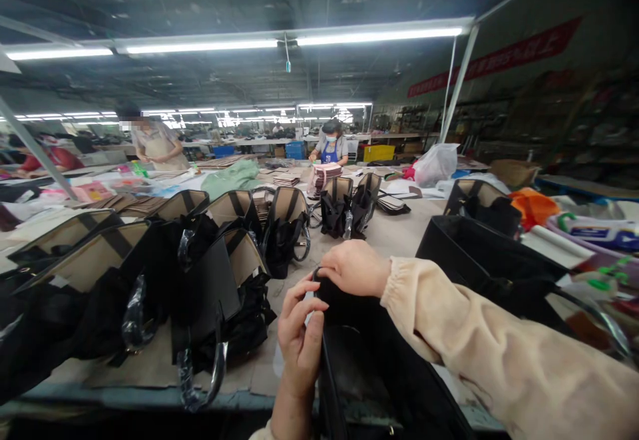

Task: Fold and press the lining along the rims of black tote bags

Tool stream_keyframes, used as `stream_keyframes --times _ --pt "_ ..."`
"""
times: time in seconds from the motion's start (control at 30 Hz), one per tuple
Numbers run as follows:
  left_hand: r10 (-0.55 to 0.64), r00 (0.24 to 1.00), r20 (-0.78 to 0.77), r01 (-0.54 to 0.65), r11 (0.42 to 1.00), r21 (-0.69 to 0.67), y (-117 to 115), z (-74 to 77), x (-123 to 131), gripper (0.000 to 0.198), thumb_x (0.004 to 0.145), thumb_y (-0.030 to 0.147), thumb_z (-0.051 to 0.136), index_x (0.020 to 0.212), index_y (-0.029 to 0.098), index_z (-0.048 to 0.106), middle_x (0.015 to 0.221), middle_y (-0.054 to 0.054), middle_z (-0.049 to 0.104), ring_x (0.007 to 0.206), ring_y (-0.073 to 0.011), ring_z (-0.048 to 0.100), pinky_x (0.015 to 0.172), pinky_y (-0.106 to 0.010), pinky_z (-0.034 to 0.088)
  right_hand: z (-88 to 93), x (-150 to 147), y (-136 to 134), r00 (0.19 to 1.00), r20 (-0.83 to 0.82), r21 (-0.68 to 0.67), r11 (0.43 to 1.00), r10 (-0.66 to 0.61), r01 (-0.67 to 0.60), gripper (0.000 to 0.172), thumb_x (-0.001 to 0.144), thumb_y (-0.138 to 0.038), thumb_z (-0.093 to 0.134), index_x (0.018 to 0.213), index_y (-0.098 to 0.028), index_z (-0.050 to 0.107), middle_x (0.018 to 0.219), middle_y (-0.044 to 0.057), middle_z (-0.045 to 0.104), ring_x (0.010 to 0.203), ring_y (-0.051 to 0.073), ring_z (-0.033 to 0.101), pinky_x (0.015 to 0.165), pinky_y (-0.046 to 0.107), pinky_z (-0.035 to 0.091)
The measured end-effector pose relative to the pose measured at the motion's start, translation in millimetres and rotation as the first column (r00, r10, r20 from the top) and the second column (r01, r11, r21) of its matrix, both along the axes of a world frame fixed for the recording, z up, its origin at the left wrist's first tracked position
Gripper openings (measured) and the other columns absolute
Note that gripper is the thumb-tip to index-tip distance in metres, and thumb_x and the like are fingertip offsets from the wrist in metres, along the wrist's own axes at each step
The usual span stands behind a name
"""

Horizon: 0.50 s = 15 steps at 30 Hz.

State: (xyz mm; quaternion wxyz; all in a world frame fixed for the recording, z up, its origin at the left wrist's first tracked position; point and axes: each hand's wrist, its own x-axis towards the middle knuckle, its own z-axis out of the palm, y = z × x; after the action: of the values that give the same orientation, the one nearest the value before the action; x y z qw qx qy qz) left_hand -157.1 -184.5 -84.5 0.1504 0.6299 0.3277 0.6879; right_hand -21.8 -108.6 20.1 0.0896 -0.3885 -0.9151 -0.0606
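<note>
A black handbag [379, 360] stands in front of me at the table's edge, its opening facing up toward me. At the bag's far upper corner, my right hand [355, 267] is closed, fingers pinching the rim from above. My left hand [302, 330] is at the left side of the same rim, its fingers curled against the edge and its thumb raised beside them. The two hands nearly meet at that corner. The bag's lower part lies in shadow, and my right forearm in a cream sleeve covers part of its right side.
Several black handbags [214, 287] with tan linings and plastic-wrapped handles crowd the table [399, 227] at left. Another black bag [479, 253] stands at right, near a purple basket [574, 240]. Two co-workers, one in a blue apron [328, 154], are across the table.
</note>
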Motion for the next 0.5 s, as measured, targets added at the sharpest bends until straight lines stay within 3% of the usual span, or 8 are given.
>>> stream_keyframes --times 0.13,0.27,0.33,0.4,0.5 --pt "0.009 1.000 -0.011 -0.009 1.000 -0.015 0.1 0.9 -1.2 0.017 0.086 0.021 0.047 0.082 0.018 0.063 0.108 -0.009 0.058 0.112 -0.0273 0.052 0.094 -0.046 0.043 0.7 18.8 5.6 0.995 -0.094 -0.186 0.982 0.020 -0.038 0.040 0.087 -0.049 0.044 0.095 -0.021 0.071 0.089 0.006 0.072 0.081 0.019 0.065 0.069 0.025 0.044" --pt "0.029 0.999 0.022 -0.029 0.999 -0.023 -2.4 4.9 1.3 0.017 0.086 0.022 0.047 0.080 0.018 0.063 0.106 -0.009 0.059 0.111 -0.0271 0.053 0.095 -0.046 0.042 7.6 51.1 9.9 0.985 -0.156 -0.318 0.948 -0.080 0.027 0.063 0.077 -0.059 0.053 0.122 -0.014 0.058 0.104 0.010 0.070 0.087 0.021 0.065 0.070 0.024 0.047" --pt "0.035 0.999 0.028 -0.034 0.999 -0.033 -3.3 6.4 3.2 0.018 0.086 0.022 0.047 0.080 0.018 0.063 0.106 -0.008 0.059 0.111 -0.0270 0.053 0.096 -0.047 0.041 12.1 62.4 7.5 0.991 -0.106 -0.317 0.947 -0.087 0.050 0.053 0.082 -0.053 0.050 0.114 -0.014 0.064 0.096 0.009 0.072 0.079 0.019 0.065 0.066 0.024 0.046" --pt "0.041 0.999 0.030 -0.040 0.998 -0.040 -3.6 7.2 5.0 0.018 0.086 0.022 0.047 0.080 0.018 0.063 0.105 -0.009 0.059 0.111 -0.0270 0.053 0.095 -0.047 0.042 15.4 67.1 2.7 0.997 -0.039 -0.306 0.951 -0.069 0.054 0.043 0.086 -0.048 0.044 0.094 -0.016 0.072 0.079 0.006 0.072 0.067 0.016 0.063 0.060 0.024 0.043" --pt "0.037 0.999 0.025 -0.037 0.999 -0.022 -2.5 6.7 6.3 0.018 0.086 0.023 0.047 0.080 0.017 0.063 0.105 -0.009 0.059 0.111 -0.0276 0.053 0.095 -0.047 0.042 15.6 63.9 -5.1 0.996 0.045 -0.213 0.973 -0.078 0.086 0.042 0.089 -0.041 0.042 0.071 -0.017 0.072 0.063 0.005 0.068 0.057 0.015 0.058 0.054 0.025 0.037"
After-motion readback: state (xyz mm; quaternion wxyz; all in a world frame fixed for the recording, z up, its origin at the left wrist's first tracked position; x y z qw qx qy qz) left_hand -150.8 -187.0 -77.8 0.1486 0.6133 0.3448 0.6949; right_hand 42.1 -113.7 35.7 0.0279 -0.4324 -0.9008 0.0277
